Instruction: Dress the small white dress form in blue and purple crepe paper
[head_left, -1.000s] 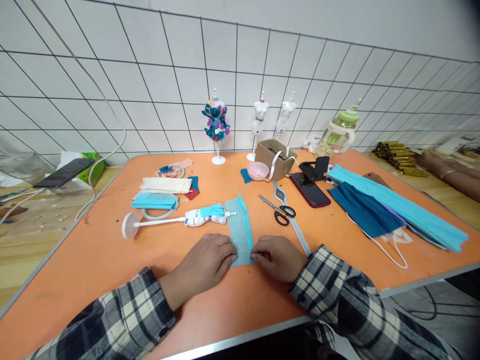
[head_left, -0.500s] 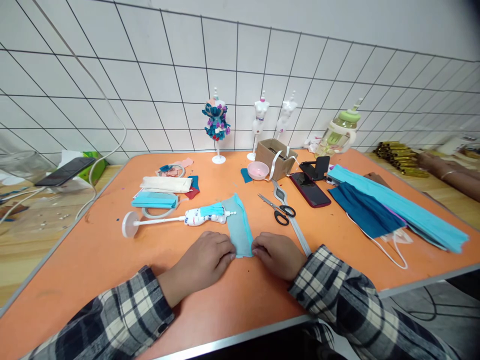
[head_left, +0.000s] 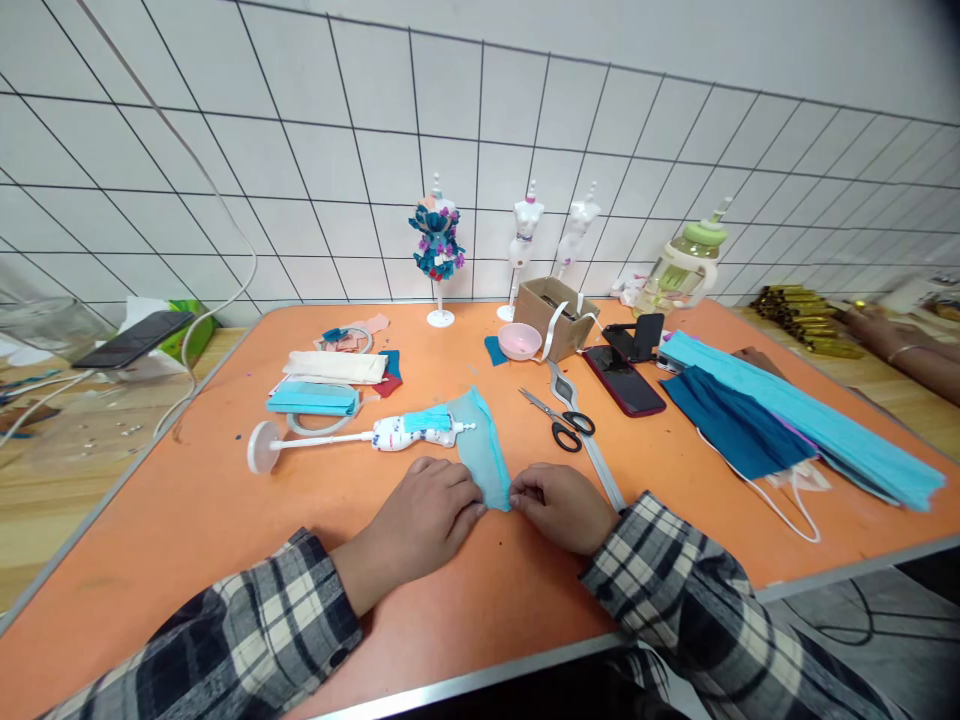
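Note:
A thin light-blue piece of fabric (head_left: 486, 455) lies flat on the orange table, with a folded strip along its right side. My left hand (head_left: 429, 515) is closed at its lower left corner, fingertips pressing the fabric down. At the lower right corner, my right hand (head_left: 566, 507) pinches the edge between thumb and fingers. A small white mannequin (head_left: 386, 434) on a stand lies on its side beyond my left hand, a blue strip across it, its neck end over the fabric. Black-handled scissors (head_left: 564, 420) rest beyond my right hand, across a grey strap (head_left: 600, 470).
A decorated mannequin (head_left: 437, 245) and two white ones stand by the tiled wall. A pink bowl (head_left: 519, 342), cardboard box (head_left: 544, 300), phone (head_left: 624, 380) and bottle (head_left: 679, 265) sit behind. Blue masks (head_left: 739, 425) lie right, folded fabrics (head_left: 311, 399) left. Another person's hand (head_left: 874, 325) is far right.
My left hand has slid slightly right along the fabric's lower edge, closer to my right hand. My right hand keeps its place at the corner. The view has shifted slightly.

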